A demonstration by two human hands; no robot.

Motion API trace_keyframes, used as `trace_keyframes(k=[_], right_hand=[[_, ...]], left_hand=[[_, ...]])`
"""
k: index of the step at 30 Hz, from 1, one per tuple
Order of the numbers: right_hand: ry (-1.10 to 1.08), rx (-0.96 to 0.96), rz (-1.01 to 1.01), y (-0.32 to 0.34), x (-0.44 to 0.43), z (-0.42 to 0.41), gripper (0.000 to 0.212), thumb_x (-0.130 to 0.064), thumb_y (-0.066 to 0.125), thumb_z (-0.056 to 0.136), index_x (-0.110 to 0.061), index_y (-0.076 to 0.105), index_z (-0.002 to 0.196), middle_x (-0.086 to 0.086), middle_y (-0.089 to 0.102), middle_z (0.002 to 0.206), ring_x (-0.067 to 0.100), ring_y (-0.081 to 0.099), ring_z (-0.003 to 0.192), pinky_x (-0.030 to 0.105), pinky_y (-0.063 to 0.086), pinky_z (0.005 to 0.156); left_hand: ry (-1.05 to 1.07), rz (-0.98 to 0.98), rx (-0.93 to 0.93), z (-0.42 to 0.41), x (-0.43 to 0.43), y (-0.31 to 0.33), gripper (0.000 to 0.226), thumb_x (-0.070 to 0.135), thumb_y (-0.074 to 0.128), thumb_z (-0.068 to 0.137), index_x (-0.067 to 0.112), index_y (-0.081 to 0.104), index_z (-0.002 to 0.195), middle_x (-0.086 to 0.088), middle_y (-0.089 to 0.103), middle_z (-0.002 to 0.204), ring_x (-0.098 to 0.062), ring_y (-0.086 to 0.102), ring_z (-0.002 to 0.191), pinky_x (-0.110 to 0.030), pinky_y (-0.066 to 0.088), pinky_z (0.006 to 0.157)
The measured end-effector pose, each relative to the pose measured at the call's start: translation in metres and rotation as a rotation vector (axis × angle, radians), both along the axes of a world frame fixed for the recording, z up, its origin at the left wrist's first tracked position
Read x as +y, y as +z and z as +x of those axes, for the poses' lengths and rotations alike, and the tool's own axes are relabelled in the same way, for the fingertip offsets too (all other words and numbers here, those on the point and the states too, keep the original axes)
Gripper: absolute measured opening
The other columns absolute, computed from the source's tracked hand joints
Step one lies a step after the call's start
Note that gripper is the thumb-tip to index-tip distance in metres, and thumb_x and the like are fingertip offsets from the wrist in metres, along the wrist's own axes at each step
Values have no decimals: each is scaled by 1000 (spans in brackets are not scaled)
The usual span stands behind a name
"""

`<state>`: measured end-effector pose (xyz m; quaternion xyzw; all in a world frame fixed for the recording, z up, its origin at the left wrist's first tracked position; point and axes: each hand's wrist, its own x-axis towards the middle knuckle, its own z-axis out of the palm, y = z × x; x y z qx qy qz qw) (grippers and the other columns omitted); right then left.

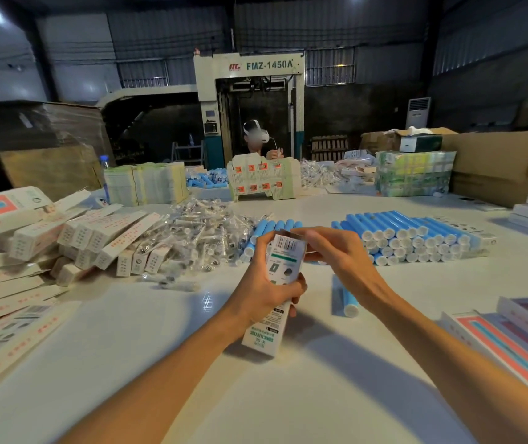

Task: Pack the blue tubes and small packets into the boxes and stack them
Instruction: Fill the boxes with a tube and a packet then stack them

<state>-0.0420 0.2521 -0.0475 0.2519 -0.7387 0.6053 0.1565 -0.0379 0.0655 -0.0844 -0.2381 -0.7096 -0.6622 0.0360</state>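
My left hand [269,290] grips a long white carton box [280,267] around its middle, holding it tilted above the white table. My right hand [330,251] pinches the box's far end at the flap with the barcode. One blue tube [349,302] lies alone on the table just right of the box. A large stack of blue tubes [410,235] sits beyond my right hand, and a few more blue tubes [269,229] lie behind the box. A heap of small clear packets [198,229] lies to the left of centre.
Filled and flat white boxes [90,241] pile up at the left. More boxes [512,334] lie stacked at the right edge. Folded cartons [264,182] and bundles line the far side, where another person [256,139] sits. Brown cardboard cases [499,161] stand far right.
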Motion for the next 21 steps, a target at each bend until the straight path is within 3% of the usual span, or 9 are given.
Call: trace_keyframes(k=[3, 8, 15, 18, 21], right_hand=[[-5, -76, -167, 5, -4, 1, 18, -32, 68, 100, -20, 81, 98, 0, 80, 99, 20, 77, 96, 27, 62, 72], [67, -239, -266, 9, 1, -2, 14, -12, 72, 95, -2, 77, 103, 12, 79, 102, 25, 76, 99, 29, 62, 74], [59, -302, -222, 16, 8, -1, 11, -9, 70, 95, -1, 77, 96, 10, 80, 100, 25, 75, 100, 38, 64, 82], [106, -268, -195, 15, 9, -1, 13, -14, 69, 97, -7, 79, 102, 8, 80, 103, 24, 75, 104, 35, 63, 84], [229, -252, -210, 8, 1, 1, 22, -15, 62, 103, -12, 75, 120, 6, 78, 115, 21, 72, 112, 31, 60, 92]], left_hand=[[-12, -33, 13, 3, 1, 2, 91, -1, 79, 81, 58, 37, 137, -10, 74, 97, -28, 70, 66, -40, 61, 59], [-40, -47, 20, 6, 0, 5, 92, -3, 79, 81, 53, 34, 139, -17, 72, 102, -26, 69, 62, -39, 60, 59], [-11, -74, 10, 4, -1, 2, 101, 5, 84, 78, 54, 27, 146, -14, 74, 102, -30, 70, 60, -41, 61, 58], [-3, -65, 38, 2, -1, 2, 99, 5, 83, 77, 54, 33, 147, -14, 72, 104, -28, 71, 64, -41, 61, 58], [61, -25, 66, 0, -3, 3, 92, 3, 82, 80, 51, 37, 144, -9, 71, 103, -25, 72, 70, -43, 62, 57]])
